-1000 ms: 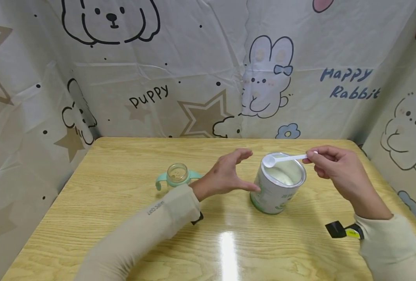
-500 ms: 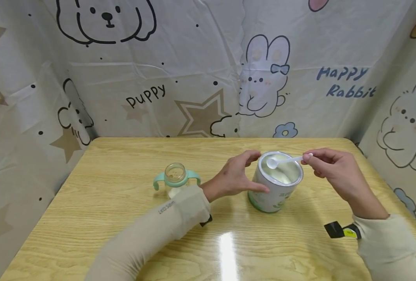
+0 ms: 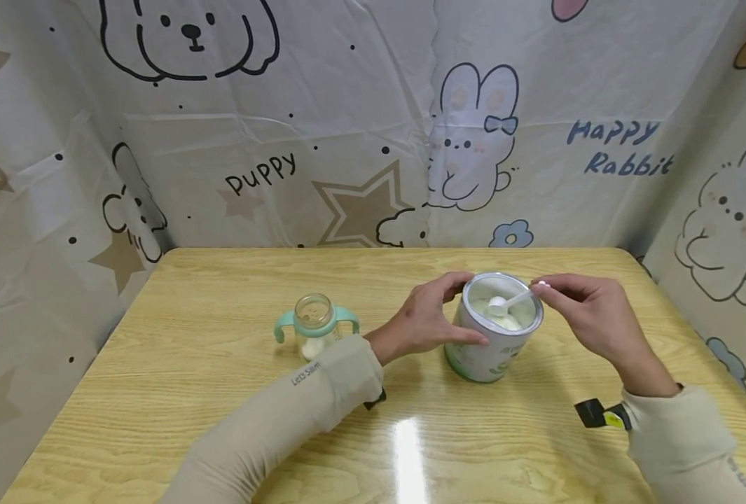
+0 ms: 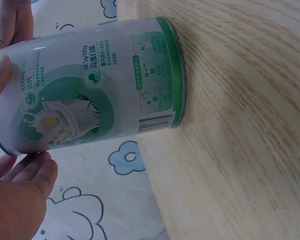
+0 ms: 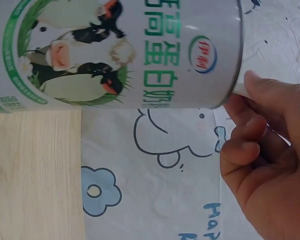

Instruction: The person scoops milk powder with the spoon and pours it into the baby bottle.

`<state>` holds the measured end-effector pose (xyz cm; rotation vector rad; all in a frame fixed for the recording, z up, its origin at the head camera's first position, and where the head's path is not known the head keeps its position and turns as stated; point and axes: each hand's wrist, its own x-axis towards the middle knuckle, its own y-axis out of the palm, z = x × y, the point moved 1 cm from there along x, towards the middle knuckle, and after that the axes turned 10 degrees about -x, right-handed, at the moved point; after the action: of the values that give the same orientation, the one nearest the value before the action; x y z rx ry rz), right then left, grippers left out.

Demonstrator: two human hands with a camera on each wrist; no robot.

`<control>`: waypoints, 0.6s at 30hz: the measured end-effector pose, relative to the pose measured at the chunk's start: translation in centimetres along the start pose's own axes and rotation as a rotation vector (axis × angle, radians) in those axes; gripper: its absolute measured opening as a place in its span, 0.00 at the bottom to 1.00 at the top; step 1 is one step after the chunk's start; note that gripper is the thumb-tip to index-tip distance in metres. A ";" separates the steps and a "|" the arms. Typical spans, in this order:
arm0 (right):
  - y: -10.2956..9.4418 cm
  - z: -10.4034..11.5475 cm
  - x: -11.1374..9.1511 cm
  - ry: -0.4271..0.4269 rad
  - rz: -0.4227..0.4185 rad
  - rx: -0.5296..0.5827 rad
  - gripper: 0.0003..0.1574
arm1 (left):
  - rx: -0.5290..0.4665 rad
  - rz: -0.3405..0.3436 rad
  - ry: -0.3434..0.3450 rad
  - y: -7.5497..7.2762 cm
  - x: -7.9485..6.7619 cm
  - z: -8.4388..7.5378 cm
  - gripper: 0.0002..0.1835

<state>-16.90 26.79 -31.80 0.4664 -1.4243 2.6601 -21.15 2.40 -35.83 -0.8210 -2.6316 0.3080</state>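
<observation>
The right-hand grip (image 3: 590, 315) has thumb and fingertips together, pinching the end of a slim white scoop (image 3: 519, 299). The left-hand grip (image 3: 424, 316) is clamped on a can (image 3: 494, 350), thumb and fingers spread round its side just below the rim. The can stands upright and uncovered on the counter (image 3: 190, 378), right of centre, with pale powder (image 3: 509, 323) inside. The scoop reaches in over the right side of the rim, its bowl within the mouth of the can; whether it touches the powder, I cannot tell. The can is white with a green base; the wrist views show a cow and a splash of milk printed on it.

To the left, well apart from the can, stands a lidless bottle (image 3: 314, 324) with two mint-green handles and something white in the bottom. The left sleeve (image 3: 278, 413) hides part of its base from the head camera. A black band (image 3: 592, 413) with a yellow label sits at the right cuff. Behind the wood-grained counter hangs a pale cloth (image 3: 360, 91) printed with puppies, rabbits, stars and flowers.
</observation>
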 end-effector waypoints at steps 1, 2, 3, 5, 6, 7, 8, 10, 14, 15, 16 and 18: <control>0.1 0.1 0.0 -0.016 -0.004 -0.015 0.15 | -0.002 0.000 0.003 0.0 0.0 0.1 0.46; 0.2 0.3 -0.1 -0.030 -0.006 -0.031 0.14 | 0.001 -0.001 0.004 0.0 0.0 0.1 0.45; 0.3 0.4 -0.1 -0.042 -0.006 -0.046 0.14 | -0.005 -0.002 0.007 0.0 0.0 0.1 0.45; 0.4 0.6 -0.1 -0.060 0.003 -0.074 0.13 | -0.002 -0.003 0.010 0.0 0.0 0.2 0.45; 0.4 0.7 0.0 -0.066 0.014 -0.081 0.14 | -0.001 -0.004 0.013 0.0 -0.1 0.2 0.45; 0.3 0.8 0.0 -0.073 0.028 -0.086 0.14 | -0.001 -0.005 0.014 0.0 -0.1 0.2 0.45; 0.3 0.9 0.1 -0.078 0.048 -0.088 0.14 | 0.000 -0.005 0.015 0.0 -0.1 0.2 0.45; 0.2 1.1 0.2 -0.078 0.092 -0.097 0.16 | 0.007 -0.007 0.010 0.0 -0.1 0.2 0.46; 0.1 1.4 0.3 -0.057 0.177 -0.082 0.19 | 0.013 -0.009 0.000 0.0 -0.2 0.1 0.46; 0.1 1.5 0.3 -0.051 0.189 -0.078 0.19 | 0.013 -0.008 -0.001 0.0 -0.2 0.0 0.46; 0.1 1.5 0.3 -0.046 0.200 -0.066 0.20 | 0.013 -0.008 -0.002 0.0 -0.2 0.0 0.46; 0.2 1.7 0.3 -0.036 0.205 -0.039 0.20 | 0.013 -0.008 -0.003 0.0 -0.2 0.1 0.46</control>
<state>-16.83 25.25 -31.02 0.3865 -1.6123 2.7869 -21.05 2.28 -35.97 -0.8057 -2.6321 0.3235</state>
